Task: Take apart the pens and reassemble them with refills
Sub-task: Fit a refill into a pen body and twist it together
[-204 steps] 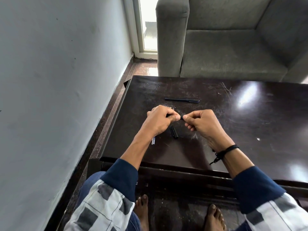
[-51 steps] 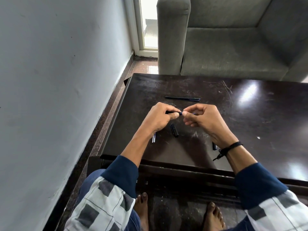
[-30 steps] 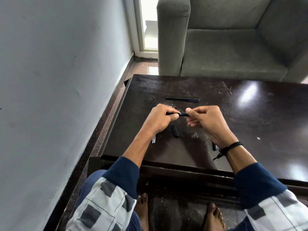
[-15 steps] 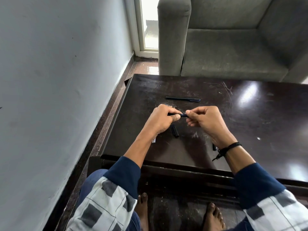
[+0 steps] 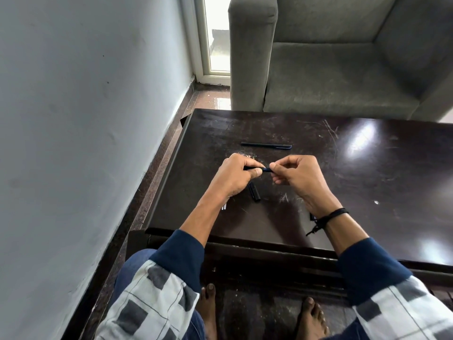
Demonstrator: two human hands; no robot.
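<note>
Over the dark table [image 5: 367, 173] both hands hold one dark blue pen [image 5: 265, 169] level between them. My left hand [image 5: 236, 176] is closed around the barrel, most of which it hides. My right hand [image 5: 297, 175] pinches the pen's right end with thumb and forefinger. A whole capped pen [image 5: 266, 146] lies farther back on the table. A short black pen cap [image 5: 254, 191] lies under my hands. Thin white refills [image 5: 223, 207] peek out beside my left wrist. A small dark pen part [image 5: 312, 217] lies by my right wrist, mostly hidden.
A grey wall runs close along the left. A grey sofa [image 5: 343, 57] stands behind the table. The table's front edge is near my knees, and my bare feet [image 5: 208, 305] rest on the floor below it.
Over the last seconds my hands have stayed in place on the pen. My right fingers have shifted closer to my left hand, so less of the pen shows between them.
</note>
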